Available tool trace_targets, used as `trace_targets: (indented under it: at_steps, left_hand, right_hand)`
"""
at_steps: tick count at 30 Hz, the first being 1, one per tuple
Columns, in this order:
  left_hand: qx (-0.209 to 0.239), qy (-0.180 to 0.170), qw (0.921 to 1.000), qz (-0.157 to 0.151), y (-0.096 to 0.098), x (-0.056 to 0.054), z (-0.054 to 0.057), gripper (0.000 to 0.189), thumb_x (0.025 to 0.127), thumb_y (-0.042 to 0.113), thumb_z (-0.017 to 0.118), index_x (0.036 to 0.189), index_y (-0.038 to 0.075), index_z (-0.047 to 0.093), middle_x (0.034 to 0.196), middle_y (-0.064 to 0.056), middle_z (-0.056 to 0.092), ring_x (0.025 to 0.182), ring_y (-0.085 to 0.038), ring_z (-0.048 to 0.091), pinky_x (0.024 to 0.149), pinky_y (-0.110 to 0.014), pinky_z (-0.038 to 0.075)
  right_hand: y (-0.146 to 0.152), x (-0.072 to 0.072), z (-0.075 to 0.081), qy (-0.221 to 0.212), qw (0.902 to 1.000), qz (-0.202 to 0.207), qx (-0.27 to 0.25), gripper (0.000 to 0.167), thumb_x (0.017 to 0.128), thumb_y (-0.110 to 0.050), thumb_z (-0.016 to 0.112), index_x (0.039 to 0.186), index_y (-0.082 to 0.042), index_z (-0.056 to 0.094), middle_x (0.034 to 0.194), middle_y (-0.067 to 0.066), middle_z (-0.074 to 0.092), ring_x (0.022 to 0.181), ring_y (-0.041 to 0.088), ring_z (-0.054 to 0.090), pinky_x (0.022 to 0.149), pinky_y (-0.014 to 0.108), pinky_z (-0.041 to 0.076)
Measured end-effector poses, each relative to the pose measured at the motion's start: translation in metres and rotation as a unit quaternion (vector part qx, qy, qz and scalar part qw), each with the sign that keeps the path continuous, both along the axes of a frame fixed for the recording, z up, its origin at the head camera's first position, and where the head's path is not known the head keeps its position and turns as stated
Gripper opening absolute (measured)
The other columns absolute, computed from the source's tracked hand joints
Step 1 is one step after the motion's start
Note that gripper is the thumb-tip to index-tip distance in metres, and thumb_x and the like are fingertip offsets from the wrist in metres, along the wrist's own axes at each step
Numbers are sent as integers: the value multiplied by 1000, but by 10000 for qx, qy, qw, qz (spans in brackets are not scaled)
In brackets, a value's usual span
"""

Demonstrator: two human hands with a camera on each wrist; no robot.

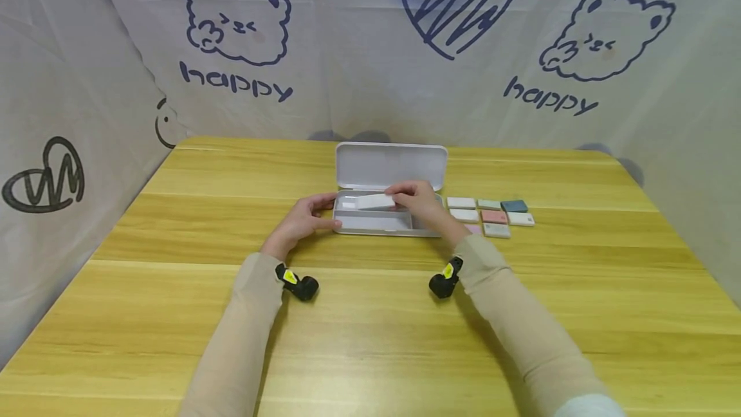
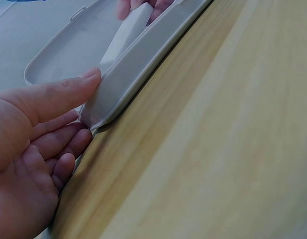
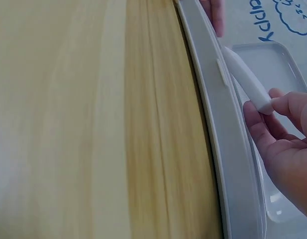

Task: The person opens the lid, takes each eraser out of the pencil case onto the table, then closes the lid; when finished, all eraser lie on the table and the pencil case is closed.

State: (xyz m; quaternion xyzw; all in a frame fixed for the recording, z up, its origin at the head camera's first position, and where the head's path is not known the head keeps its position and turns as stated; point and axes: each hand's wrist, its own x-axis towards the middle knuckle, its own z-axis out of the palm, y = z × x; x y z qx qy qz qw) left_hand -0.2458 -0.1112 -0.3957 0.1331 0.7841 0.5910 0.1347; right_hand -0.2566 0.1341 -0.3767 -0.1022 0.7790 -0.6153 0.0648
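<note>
An open white pencil case (image 1: 370,232) with inner compartments lies on the table, its lid (image 1: 391,166) tilted up at the back. My left hand (image 1: 298,221) holds the case's left end. In the left wrist view the thumb (image 2: 68,92) lies at the rim, and the curled fingers are against the outside. Between thumb and fingers, my right hand (image 1: 422,204) pinches the right end of a long white block (image 1: 375,202). The block slants over the rear left compartment, its left end low. In the right wrist view the fingertips hold the block's (image 3: 248,79) near end.
Right of the case, several small flat blocks lie in rows, among them a pink block (image 1: 494,216), a blue-grey block (image 1: 514,206) and a white block (image 1: 521,219). Behind the wooden table (image 1: 359,340) hangs a white cloth (image 1: 347,37) with drawings.
</note>
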Motion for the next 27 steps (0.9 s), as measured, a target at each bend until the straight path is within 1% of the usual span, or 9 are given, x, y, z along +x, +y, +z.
trace_targets:
  at_steps: [8, 12, 16, 23, 25, 27]
  left_hand:
    - [21, -36, 10000, 16, 0, 0, 1, 60, 75, -1, 67, 129, -5, 42, 124, -21, 48, 110, -28, 44, 88, -32, 36]
    - [47, -22, 10000, 6, 0, 1, 2, 60, 75, -2, 67, 129, -5, 42, 124, -21, 48, 109, -28, 45, 88, -31, 37]
    - [63, -2, 10000, -13, 0, 1, 1, 60, 75, -2, 67, 129, -6, 41, 124, -22, 48, 111, -29, 44, 89, -33, 36]
    - [82, -20, 10000, -25, 0, 0, 0, 59, 76, -2, 66, 129, -6, 41, 125, -21, 47, 113, -28, 43, 92, -35, 34]
    - [63, 5, 10000, -27, 0, -1, -1, 59, 76, -2, 67, 129, -6, 41, 124, -22, 48, 113, -29, 43, 92, -34, 34]
    - [44, 28, 10000, -38, 0, -1, -1, 59, 76, -1, 67, 129, -6, 41, 124, -22, 48, 113, -29, 43, 91, -33, 34]
  right_hand:
    - [23, 5, 4, -188, 9997, -158, -11, 23, 87, 6, 47, 105, 17, 56, 110, 25, 56, 73, 8, 58, 72, 28, 50]
    - [34, 9, 7, -205, 9995, -239, -75, 23, 87, 6, 47, 105, 17, 56, 111, 26, 55, 72, 9, 59, 73, 31, 50]
    - [45, 13, 10, -323, 9988, -356, -104, 24, 88, 4, 47, 107, 17, 55, 110, 23, 56, 72, 10, 60, 76, 33, 49]
    - [71, 20, 16, -497, 9970, -571, 128, 25, 90, 0, 47, 109, 12, 56, 109, 18, 56, 72, 9, 59, 80, 33, 47]
    - [78, 22, 16, -469, 9971, -587, 69, 24, 90, 0, 47, 108, 12, 56, 109, 18, 56, 74, 9, 59, 81, 34, 47]
    - [85, 24, 16, -430, 9971, -619, -29, 21, 89, 1, 47, 104, 10, 59, 107, 16, 58, 75, 9, 59, 80, 34, 47]
